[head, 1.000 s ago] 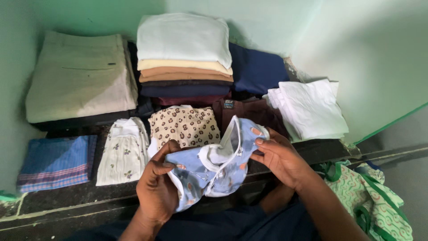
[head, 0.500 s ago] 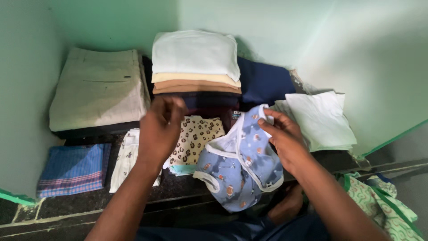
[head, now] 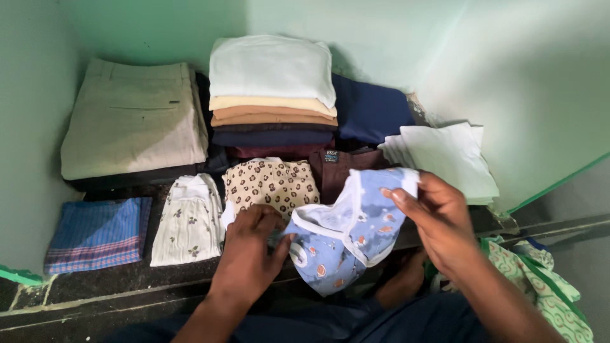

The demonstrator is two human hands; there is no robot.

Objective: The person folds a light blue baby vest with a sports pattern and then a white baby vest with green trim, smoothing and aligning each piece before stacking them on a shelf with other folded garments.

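Head view: your right hand (head: 438, 219) pinches the far corner of the small blue printed garment (head: 346, 232) while your left hand (head: 251, 251) grips its near-left edge above the dark ledge (head: 114, 279); keep the white trim taut and level before folding.

Soft, even daylight here, a touch dim, tinted green off the painted walls. Brightest patch on the right wall (head: 508, 70); the left corner falls darker. Gentle shadows behind the stacked clothes (head: 273, 95). No glare. Slight motion blur on the left hand (head: 248, 254); frame edges bow slightly.
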